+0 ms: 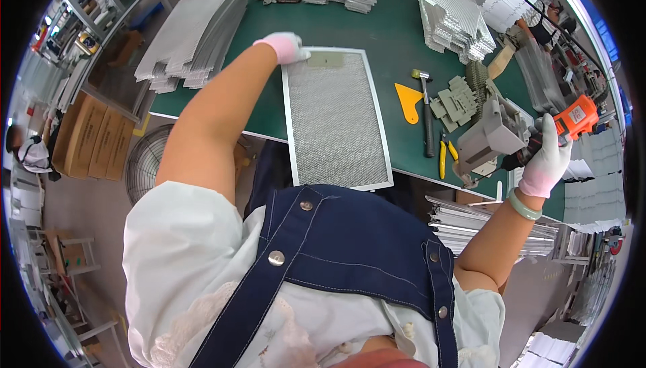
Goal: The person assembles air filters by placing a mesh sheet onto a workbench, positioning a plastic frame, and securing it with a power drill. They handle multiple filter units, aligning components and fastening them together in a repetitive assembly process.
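A rectangular metal mesh filter panel with a pale frame lies in front of me, its near end reaching over the table edge toward my body. A greenish rectangular patch shows near its far end. My left hand, in a white and pink glove, holds the panel's far left corner, fingers over the frame. Out to the right, my gloved right hand is closed round an orange and black power tool, apart from the panel. Its lower part is partly hidden by my hand and the grey bin beside it.
The green table bears a hammer, a yellow scraper, yellow-handled pliers and grey plastic parts. Stacked mesh sheets stand at left and far right. A floor fan stands below left.
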`<control>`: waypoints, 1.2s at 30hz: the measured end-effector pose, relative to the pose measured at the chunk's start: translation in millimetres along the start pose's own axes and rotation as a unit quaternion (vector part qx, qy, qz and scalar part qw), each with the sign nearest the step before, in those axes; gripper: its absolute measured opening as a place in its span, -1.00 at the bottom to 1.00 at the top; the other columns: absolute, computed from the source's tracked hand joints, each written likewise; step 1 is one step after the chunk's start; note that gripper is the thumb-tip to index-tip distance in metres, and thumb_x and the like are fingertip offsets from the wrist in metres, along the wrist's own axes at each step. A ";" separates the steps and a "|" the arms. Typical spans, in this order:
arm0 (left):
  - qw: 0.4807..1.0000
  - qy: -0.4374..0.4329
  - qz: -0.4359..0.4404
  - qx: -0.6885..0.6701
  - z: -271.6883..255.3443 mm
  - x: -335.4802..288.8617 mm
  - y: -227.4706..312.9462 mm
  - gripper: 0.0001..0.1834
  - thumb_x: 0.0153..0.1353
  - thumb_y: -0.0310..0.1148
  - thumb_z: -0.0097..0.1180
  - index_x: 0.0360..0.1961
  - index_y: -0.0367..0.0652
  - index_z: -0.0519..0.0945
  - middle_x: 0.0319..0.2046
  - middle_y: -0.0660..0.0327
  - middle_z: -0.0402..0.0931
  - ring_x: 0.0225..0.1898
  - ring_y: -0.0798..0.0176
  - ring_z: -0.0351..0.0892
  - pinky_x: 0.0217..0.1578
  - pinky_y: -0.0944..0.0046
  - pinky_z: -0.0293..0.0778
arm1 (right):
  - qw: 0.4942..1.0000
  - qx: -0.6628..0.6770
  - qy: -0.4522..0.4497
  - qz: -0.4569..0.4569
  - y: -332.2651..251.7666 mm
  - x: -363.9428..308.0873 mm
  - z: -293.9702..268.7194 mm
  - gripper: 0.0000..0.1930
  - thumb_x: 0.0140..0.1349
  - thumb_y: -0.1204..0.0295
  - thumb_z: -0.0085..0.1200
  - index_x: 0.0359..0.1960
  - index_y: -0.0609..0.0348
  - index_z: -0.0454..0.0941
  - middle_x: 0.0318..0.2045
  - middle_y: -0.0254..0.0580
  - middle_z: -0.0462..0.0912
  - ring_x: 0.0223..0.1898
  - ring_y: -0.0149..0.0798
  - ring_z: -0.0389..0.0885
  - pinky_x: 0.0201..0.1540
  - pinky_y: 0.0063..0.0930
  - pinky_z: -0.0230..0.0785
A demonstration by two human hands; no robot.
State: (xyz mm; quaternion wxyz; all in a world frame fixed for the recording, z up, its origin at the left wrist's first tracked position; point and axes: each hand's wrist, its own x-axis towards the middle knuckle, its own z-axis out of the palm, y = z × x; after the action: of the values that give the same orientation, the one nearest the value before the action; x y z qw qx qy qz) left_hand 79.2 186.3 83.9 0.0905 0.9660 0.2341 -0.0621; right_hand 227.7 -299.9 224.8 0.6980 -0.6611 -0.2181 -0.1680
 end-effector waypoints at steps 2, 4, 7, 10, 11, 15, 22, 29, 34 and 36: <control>0.987 0.113 0.087 -0.067 -37.7 -8.8 16.7 -0.49 0.26 0.00 0.12 -0.11 -0.31 0.62 -0.11 -0.03 0.62 -0.07 -0.03 0.61 -0.02 0.10 0.47 | 0.999 -0.029 0.006 -0.019 4.3 3.6 -2.6 -0.73 0.22 0.40 0.27 -0.13 0.21 0.47 -0.44 -0.28 0.61 -0.52 -0.48 0.55 -0.42 -0.60 0.41; 0.952 0.218 0.138 -0.165 -86.5 -41.9 52.2 -0.60 0.25 -0.11 0.19 -0.19 -0.30 0.62 -0.29 0.06 0.60 -0.23 0.09 0.60 -0.16 0.19 0.48 | 0.998 -0.054 0.007 -0.021 17.6 11.6 1.4 -0.71 0.21 0.37 0.29 -0.14 0.19 0.46 -0.45 -0.31 0.61 -0.54 -0.48 0.55 -0.45 -0.60 0.41; 0.876 0.342 0.271 -0.206 -125.1 -98.1 123.9 -0.72 0.21 -0.24 0.24 -0.25 -0.27 0.62 -0.44 0.13 0.50 -0.36 0.26 0.52 -0.26 0.29 0.45 | 0.987 -0.134 0.052 -0.072 17.2 23.0 -20.8 -0.70 0.16 0.34 0.33 -0.18 0.21 0.53 -0.44 -0.37 0.59 -0.48 -0.55 0.51 -0.37 -0.61 0.38; 0.859 0.319 0.365 -0.162 -112.0 -157.6 169.3 -0.73 0.10 -0.27 0.32 -0.31 -0.25 0.60 -0.48 0.11 0.48 -0.41 0.10 0.53 -0.33 0.18 0.44 | 0.971 -0.207 0.093 -0.077 30.2 33.6 -38.4 -0.61 0.08 0.25 0.37 -0.18 0.27 0.59 -0.38 -0.33 0.64 -0.42 -0.50 0.52 -0.26 -0.54 0.42; 0.840 0.329 0.410 -0.134 -101.6 -169.9 179.4 -0.73 0.06 -0.28 0.35 -0.34 -0.23 0.59 -0.50 0.10 0.47 -0.43 0.04 0.52 -0.36 0.15 0.44 | 0.966 -0.222 0.094 -0.095 29.3 32.4 -33.0 -0.60 0.08 0.23 0.37 -0.18 0.28 0.59 -0.38 -0.31 0.65 -0.41 -0.49 0.53 -0.25 -0.52 0.42; 0.839 0.290 0.452 -0.081 -49.0 -203.8 210.2 -0.69 -0.06 -0.29 0.39 -0.33 -0.15 0.56 -0.61 0.15 0.37 -0.53 0.04 0.46 -0.46 0.08 0.37 | 0.957 -0.243 0.071 -0.144 27.6 23.5 -6.7 -0.68 0.12 0.25 0.35 -0.21 0.18 0.61 -0.41 -0.40 0.62 -0.41 -0.51 0.51 -0.29 -0.55 0.38; 0.887 0.181 0.424 0.027 -48.8 -223.9 227.3 -0.76 -0.10 -0.38 0.30 -0.42 -0.10 0.47 -0.59 0.21 0.43 -0.48 0.06 0.54 -0.42 0.07 0.48 | 0.996 0.022 -0.012 -0.084 20.2 2.2 49.2 -0.85 0.18 0.51 0.22 -0.23 0.19 0.53 -0.40 -0.46 0.57 -0.41 -0.59 0.44 -0.34 -0.64 0.30; 0.899 0.073 0.430 -0.045 -39.2 -217.2 227.9 -0.74 -0.06 -0.33 0.36 -0.41 -0.08 0.50 -0.57 0.19 0.48 -0.51 0.04 0.54 -0.48 0.09 0.43 | 0.997 0.039 -0.004 -0.072 23.1 3.4 62.0 -0.86 0.18 0.51 0.22 -0.25 0.18 0.54 -0.42 -0.47 0.58 -0.42 -0.59 0.46 -0.34 -0.65 0.32; 0.896 0.080 0.428 -0.086 -31.6 -205.6 227.3 -0.74 -0.09 -0.35 0.38 -0.40 -0.09 0.53 -0.60 0.19 0.47 -0.52 0.05 0.53 -0.49 0.09 0.41 | 0.996 0.064 -0.031 -0.062 29.1 6.0 71.0 -0.88 0.19 0.50 0.22 -0.26 0.17 0.54 -0.43 -0.48 0.58 -0.43 -0.59 0.45 -0.34 -0.66 0.31; 0.888 0.089 0.439 -0.101 -30.5 -201.1 228.7 -0.75 -0.09 -0.36 0.38 -0.42 -0.09 0.54 -0.61 0.19 0.46 -0.53 0.06 0.52 -0.50 0.09 0.41 | 0.996 0.062 -0.037 -0.056 28.0 7.2 70.7 -0.88 0.19 0.50 0.21 -0.27 0.17 0.54 -0.43 -0.48 0.58 -0.43 -0.59 0.45 -0.35 -0.66 0.31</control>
State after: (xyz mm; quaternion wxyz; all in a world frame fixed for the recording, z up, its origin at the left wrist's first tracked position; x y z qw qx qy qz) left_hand 10.1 -96.1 179.6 0.1846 0.9571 -0.2021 0.0946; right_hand 242.6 -227.1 207.0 0.7189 -0.6086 -0.2904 -0.1687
